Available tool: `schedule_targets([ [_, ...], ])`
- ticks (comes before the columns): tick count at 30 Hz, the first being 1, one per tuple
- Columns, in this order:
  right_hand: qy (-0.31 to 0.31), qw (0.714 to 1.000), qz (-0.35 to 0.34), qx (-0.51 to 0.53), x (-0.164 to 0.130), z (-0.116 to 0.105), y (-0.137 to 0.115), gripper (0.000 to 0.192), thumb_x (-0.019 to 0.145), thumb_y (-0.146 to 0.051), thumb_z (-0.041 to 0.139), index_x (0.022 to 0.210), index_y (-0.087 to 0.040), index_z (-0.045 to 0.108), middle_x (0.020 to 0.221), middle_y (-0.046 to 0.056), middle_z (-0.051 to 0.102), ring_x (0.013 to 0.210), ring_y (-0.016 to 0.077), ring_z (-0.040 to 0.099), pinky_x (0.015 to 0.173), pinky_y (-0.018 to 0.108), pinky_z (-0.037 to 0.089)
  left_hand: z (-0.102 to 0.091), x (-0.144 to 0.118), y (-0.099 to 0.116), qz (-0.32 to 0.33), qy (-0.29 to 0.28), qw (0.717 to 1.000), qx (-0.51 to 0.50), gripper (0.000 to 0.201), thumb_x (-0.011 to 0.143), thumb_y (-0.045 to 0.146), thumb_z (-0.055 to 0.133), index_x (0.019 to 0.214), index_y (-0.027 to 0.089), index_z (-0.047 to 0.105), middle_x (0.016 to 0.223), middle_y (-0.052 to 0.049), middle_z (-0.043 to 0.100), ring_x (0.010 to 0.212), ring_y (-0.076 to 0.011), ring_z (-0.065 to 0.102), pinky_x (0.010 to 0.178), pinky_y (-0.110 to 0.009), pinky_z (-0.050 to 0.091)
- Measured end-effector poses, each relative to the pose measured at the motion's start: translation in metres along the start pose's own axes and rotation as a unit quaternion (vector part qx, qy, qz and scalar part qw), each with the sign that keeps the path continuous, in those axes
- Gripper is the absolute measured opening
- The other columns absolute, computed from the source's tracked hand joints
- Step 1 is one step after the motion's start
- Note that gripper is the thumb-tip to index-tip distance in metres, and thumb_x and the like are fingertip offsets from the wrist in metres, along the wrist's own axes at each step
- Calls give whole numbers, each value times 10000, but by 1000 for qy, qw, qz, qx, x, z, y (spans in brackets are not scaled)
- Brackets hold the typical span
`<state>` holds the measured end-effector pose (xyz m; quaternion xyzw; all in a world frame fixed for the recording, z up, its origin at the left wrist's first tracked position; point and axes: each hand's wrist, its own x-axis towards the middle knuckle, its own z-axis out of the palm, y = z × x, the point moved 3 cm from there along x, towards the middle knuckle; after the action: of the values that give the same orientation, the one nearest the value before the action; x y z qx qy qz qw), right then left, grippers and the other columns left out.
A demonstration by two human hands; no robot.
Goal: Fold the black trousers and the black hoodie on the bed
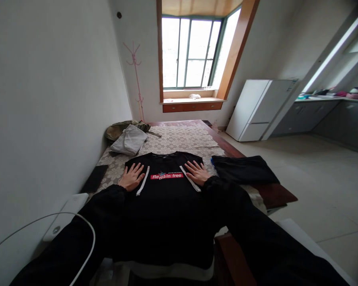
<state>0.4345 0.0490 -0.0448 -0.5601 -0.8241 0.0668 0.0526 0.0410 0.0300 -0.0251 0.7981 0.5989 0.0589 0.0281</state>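
Observation:
A black T-shirt (167,210) with a red "Remain free" print and two white strips lies spread out on the table, its neckline toward the window. My left hand (132,176) rests flat on the shirt's upper left part, fingers spread, just left of one white strip. On the upper right part lies my right hand (197,173), also flat with fingers apart, beside the other strip. Neither hand grips anything. The shirt's lower edge hangs toward me over the table's near side.
A patterned cloth (181,137) covers the table. Folded black clothing (244,169) lies at the right edge; folded grey clothing (129,140) and a camouflage bag (113,131) sit back left. A dark flat object (94,178) is by the wall. A white cable (91,226) crosses the lower left.

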Motion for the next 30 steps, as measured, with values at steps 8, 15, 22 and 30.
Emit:
schedule_targets([
  [8,37,999,-29,10,-60,5,-18,681,1011,-590,380,1625,-306,305,1692,46,295,1572,320,210,1252,619,152,0,-55,23,31,-3,999,-9,635,1046,490,264,1624,233,311,1683,-73,321,1574,-284,233,1251,-550,179],
  [15,290,936,-30,197,-167,16,-37,382,994,-411,530,1322,-266,663,1385,96,652,1306,284,582,1129,484,442,-4,-136,35,6,76,995,-61,590,1035,498,351,1559,243,446,1597,-70,484,1514,-262,378,1241,-502,279],
  [22,373,694,347,508,-295,155,-5,405,834,-600,701,985,-225,705,1036,71,733,1008,276,674,916,417,537,32,-279,62,-131,347,909,-190,394,961,440,524,1272,241,660,1398,-119,656,1422,-321,496,1233,-519,310],
  [30,259,402,313,820,-262,152,26,442,747,-696,750,870,-275,695,923,-6,742,908,220,721,848,411,605,73,-301,39,-439,306,703,-468,575,746,666,670,1093,207,686,1182,-104,743,1213,-365,646,1073,-504,499],
])
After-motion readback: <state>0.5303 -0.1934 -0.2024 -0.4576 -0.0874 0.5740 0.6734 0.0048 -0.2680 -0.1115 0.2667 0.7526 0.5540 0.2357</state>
